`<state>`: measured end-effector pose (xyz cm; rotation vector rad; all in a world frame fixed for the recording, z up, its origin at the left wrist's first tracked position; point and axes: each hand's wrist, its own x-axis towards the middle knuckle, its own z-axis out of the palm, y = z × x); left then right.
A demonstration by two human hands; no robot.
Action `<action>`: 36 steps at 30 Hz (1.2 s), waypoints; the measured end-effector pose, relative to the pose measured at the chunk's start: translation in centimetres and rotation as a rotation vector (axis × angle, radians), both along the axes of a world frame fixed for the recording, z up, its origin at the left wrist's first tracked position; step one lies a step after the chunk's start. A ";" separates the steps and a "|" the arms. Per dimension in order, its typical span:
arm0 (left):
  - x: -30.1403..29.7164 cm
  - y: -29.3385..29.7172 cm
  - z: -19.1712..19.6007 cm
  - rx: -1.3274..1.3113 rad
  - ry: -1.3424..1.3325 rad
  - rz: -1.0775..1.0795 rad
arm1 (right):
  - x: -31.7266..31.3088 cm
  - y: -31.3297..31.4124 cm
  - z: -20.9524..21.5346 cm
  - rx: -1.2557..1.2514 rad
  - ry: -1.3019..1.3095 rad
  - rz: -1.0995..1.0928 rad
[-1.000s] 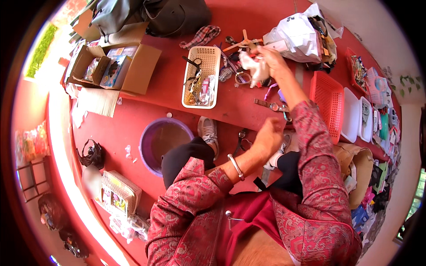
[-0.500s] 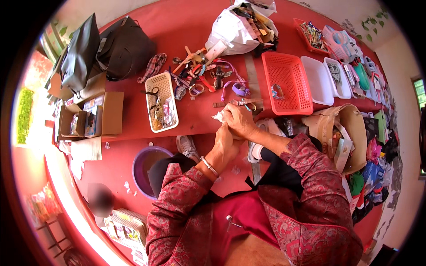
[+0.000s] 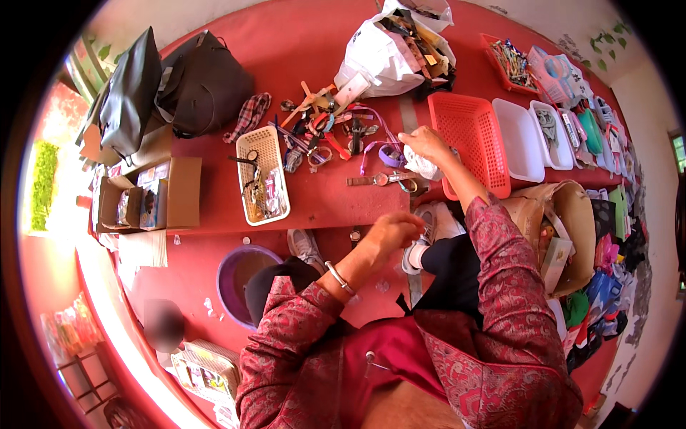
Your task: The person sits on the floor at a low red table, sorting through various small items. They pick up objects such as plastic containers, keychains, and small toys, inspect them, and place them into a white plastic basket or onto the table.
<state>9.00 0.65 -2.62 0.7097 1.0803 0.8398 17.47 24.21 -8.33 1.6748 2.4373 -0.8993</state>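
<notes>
My right hand (image 3: pixel 426 143) is closed on a crumpled white cloth (image 3: pixel 423 166), at the near left corner of the red plastic basket (image 3: pixel 471 129). Lower down, my left hand (image 3: pixel 393 234) hangs in front of the table edge, its fingers loosely bent and apart; nothing shows in them. Between the two hands, a brown-strapped wristwatch (image 3: pixel 379 180) lies near the table edge. A purple watch (image 3: pixel 391 155) rests just left of the cloth. Another small watch (image 3: pixel 355 234) shows below the table edge, beside my left hand.
A cream basket (image 3: pixel 264 175) with watches stands at left, near a tangled pile of watches and straps (image 3: pixel 329 129). Farther back are a white plastic bag (image 3: pixel 382 57) and black bags (image 3: pixel 204 86). White trays (image 3: pixel 518 139), a carton (image 3: pixel 572 236) and a purple basin (image 3: pixel 232 282) surround me.
My hands have parted. The right one has moved up and right with the white cloth to the red basket; the left has shifted slightly right. The small watch below the table edge has come into view.
</notes>
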 end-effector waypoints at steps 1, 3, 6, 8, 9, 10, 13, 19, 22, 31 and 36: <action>0.0 0.0 -1.0 0.085 0.058 -0.139 | -0.6 0.9 -0.7 -0.136 0.025 0.036; 1.0 0.0 -1.9 0.475 0.313 -0.294 | -1.7 3.8 -5.2 -0.032 0.024 0.024; 1.5 -0.7 -2.4 0.561 0.471 -0.433 | -5.0 5.3 -9.8 0.215 0.099 -0.023; 1.0 -1.4 -3.2 0.549 0.521 -0.449 | -9.6 2.4 -7.3 0.137 0.141 -0.100; 1.0 -1.4 -3.2 0.537 0.581 -0.443 | -10.7 2.2 -7.1 0.081 0.148 -0.114; 1.1 -1.5 -3.2 0.524 0.642 -0.437 | -11.3 1.8 -7.0 0.035 0.161 -0.107; 0.5 -1.1 -2.1 0.519 0.737 -0.492 | -13.1 1.0 -9.1 0.318 0.142 -0.219; 1.0 -1.7 -2.6 0.573 0.771 -0.516 | -10.9 -0.2 -9.0 0.316 0.196 0.194; 1.1 -1.7 -1.3 0.549 0.805 -0.576 | -8.1 -2.1 -7.3 0.589 0.167 0.513; 1.2 -1.2 -0.2 0.583 0.886 -0.758 | -3.4 0.1 -2.0 0.326 0.751 0.006; -1.3 1.6 -2.9 0.437 0.577 -0.185 | -2.0 -2.7 5.0 0.088 1.032 -0.094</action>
